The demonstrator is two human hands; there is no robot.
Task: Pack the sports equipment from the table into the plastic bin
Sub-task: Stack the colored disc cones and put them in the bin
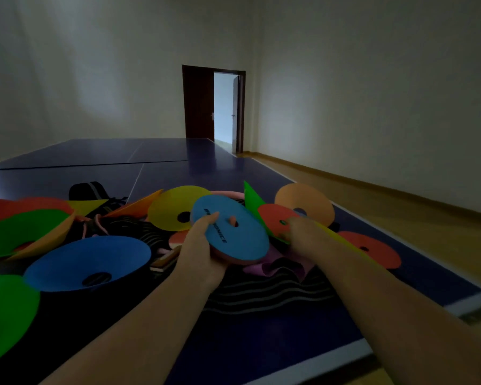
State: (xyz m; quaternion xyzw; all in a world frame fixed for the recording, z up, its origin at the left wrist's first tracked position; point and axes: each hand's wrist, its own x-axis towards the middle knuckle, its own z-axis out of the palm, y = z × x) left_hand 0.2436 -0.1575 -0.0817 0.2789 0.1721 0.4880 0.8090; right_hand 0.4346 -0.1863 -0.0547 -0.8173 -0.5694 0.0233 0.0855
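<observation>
Head view, as I read it from my station.

**Surface:** a dark blue table-tennis table [178,173] with white lines, its two halves meeting at a seam across the middle.

**Room:** pale bare walls, a wood-toned floor [372,207] along the right, and a dark brown door [197,107] standing open at the far end onto a brighter space.

**Container:** a black soft bag with a grey stripe [89,190] lies on the table behind the heap. I cannot tell what is in it.

**Equipment (near end of the table):**
- A yellow flat disc cone [172,209].
- A pale orange disc cone [308,201].
- A large blue disc cone [95,259].
- A bright green disc cone [3,315] at the lower left.
- A black cloth with pale wavy stripes [261,295], lying under the heap.

**Hands:**
- The left hand [203,245] holds a blue round foam disc with dark lettering and a central hole [233,232] tilted above the heap. The thumb lies on the disc's upper face and the fingers are curled beneath its rim.
- The right hand [297,232] reaches into the pile just beside that disc. Its fingers are bent at the edges of a red-orange disc cone [275,218] and a green folded cone [253,204]. I cannot tell whether they grip either.
</observation>
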